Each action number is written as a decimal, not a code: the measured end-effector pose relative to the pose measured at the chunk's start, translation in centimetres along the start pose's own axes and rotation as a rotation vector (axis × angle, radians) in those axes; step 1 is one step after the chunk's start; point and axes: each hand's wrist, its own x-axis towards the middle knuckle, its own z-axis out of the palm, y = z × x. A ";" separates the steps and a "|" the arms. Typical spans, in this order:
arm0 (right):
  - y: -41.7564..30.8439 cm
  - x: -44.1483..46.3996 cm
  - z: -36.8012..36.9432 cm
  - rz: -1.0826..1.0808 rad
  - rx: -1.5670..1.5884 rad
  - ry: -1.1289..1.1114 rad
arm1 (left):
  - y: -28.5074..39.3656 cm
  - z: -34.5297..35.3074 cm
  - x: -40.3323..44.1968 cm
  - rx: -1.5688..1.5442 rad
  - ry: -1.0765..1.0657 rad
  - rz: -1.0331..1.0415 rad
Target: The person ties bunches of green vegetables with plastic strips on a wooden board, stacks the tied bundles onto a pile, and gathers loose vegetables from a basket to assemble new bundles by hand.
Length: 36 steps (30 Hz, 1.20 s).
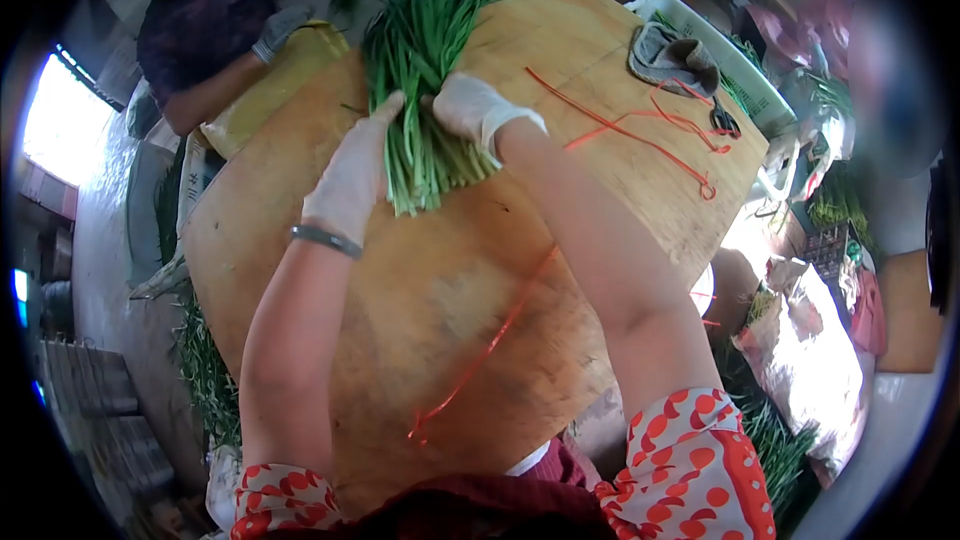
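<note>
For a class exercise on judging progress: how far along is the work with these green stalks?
The green stalks look gathered, ends roughly together. The left hand and right hand hold them now. Binding may remain: no string shows around them, and red strings lie loose on the table.

Daylight flares white at far left of the wooden table [470,290], whose top is evenly lit. Fisheye curvature bends its surroundings into black corners; a bluish blur smears the upper right beyond it.
</note>
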 end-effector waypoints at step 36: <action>-14.2 -18.1 10.9 -0.680 1.021 -0.246 | -2.4 -14.5 -22.4 -0.160 0.032 0.710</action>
